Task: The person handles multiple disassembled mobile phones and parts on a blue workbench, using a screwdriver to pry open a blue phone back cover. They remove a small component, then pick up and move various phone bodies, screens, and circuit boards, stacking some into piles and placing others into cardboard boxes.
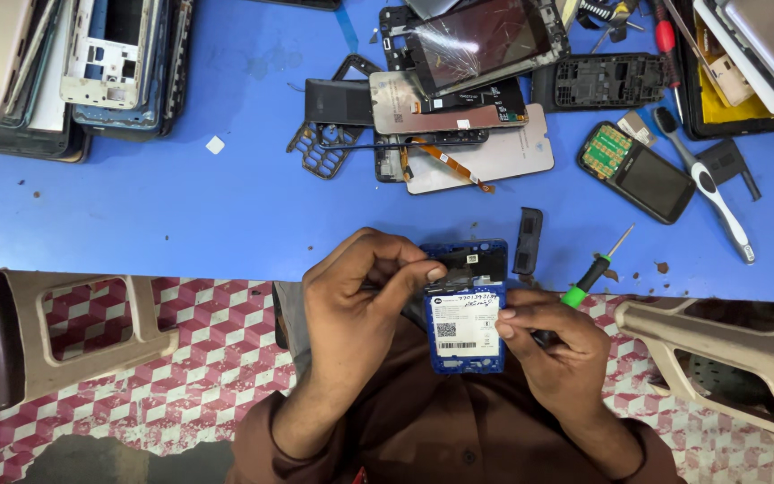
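A small blue phone point(465, 324), back cover off, shows a white labelled battery in its bay. I hold it over my lap at the near edge of the blue table point(226, 206). My left hand point(356, 300) pinches the phone's upper left corner with thumb and forefinger. My right hand point(553, 345) grips the phone's right side and also holds a green-handled screwdriver point(589, 278), its tip pointing up and away to the right.
Phone parts litter the table: a cracked screen point(477, 40), a white display panel point(485, 152), a black keypad frame point(324, 148), a small dark phone point(642, 175), a white-handled tool point(714, 193), a black strip point(528, 240). Phone frames point(109, 54) are stacked at far left. Plastic chair arms point(718, 345) flank me.
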